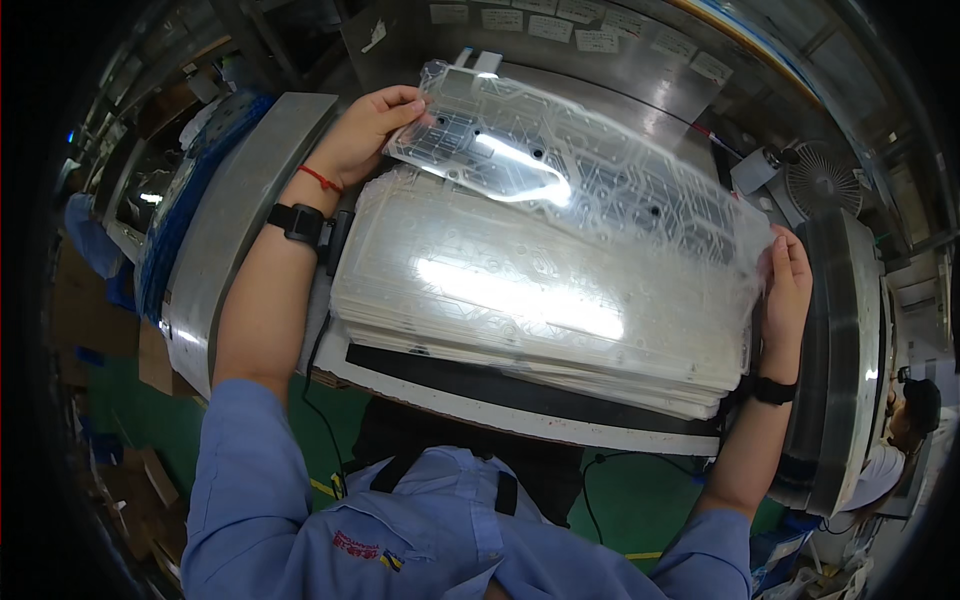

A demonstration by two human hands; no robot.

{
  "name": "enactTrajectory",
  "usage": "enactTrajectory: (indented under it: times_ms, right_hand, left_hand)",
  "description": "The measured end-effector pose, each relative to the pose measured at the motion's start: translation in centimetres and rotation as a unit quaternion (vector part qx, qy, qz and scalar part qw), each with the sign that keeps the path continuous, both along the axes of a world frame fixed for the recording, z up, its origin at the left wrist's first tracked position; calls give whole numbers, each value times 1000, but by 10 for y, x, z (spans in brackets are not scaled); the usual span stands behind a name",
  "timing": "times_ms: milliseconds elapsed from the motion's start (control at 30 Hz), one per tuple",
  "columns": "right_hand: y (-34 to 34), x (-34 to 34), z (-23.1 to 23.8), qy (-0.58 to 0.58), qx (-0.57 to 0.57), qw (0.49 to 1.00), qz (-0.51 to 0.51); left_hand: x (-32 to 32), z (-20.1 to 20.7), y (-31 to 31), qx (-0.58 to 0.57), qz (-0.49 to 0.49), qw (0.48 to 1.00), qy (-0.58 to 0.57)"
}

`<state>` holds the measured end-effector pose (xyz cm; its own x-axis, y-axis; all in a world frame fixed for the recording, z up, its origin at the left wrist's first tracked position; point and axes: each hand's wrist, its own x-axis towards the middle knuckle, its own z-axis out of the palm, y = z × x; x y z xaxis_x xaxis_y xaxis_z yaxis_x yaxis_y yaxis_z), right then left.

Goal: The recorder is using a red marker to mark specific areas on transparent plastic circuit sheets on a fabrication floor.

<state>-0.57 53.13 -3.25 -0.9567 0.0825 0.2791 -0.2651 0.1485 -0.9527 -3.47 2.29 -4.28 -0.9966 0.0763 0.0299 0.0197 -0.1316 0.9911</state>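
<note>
A clear plastic circuit film [610, 150] with printed silvery traces is stretched between my hands, tilted above a stack. A short connector tail [488, 63] sticks up from its far left edge. My left hand [362, 132] pinches the film's left end between thumb and fingers. At the film's right end, my right hand [787, 285] is closed on its edge with curled fingers. Below lies a thick stack of similar translucent sheets [480, 255], its layers slightly uneven along the near side. The film hides the stack's far part.
The stack rests on a dark mat [440, 372] on a white-edged worktable [520, 422]. A round fan [822, 180] stands at the far right. Metal-topped benches flank me, the left one [240, 210] beside blue material. A person [905, 430] is at the right rim. Cables hang below the table.
</note>
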Motion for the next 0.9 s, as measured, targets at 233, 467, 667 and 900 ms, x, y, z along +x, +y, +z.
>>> enactTrajectory:
  times_ms: [233,467,667,900]
  right_hand:
    - [5,-4,-8,-3,-13,1000,-3]
    - [9,1,0,26,-26,999,-11]
    - [6,0,0,36,-57,998,-11]
    - [-2,4,5,50,2,999,14]
  left_hand:
    - [0,2,4,-19,23,1000,-1]
    - [-3,-1,-17,23,-48,997,58]
    - [5,7,4,15,41,999,20]
    - [2,7,3,-82,0,997,7]
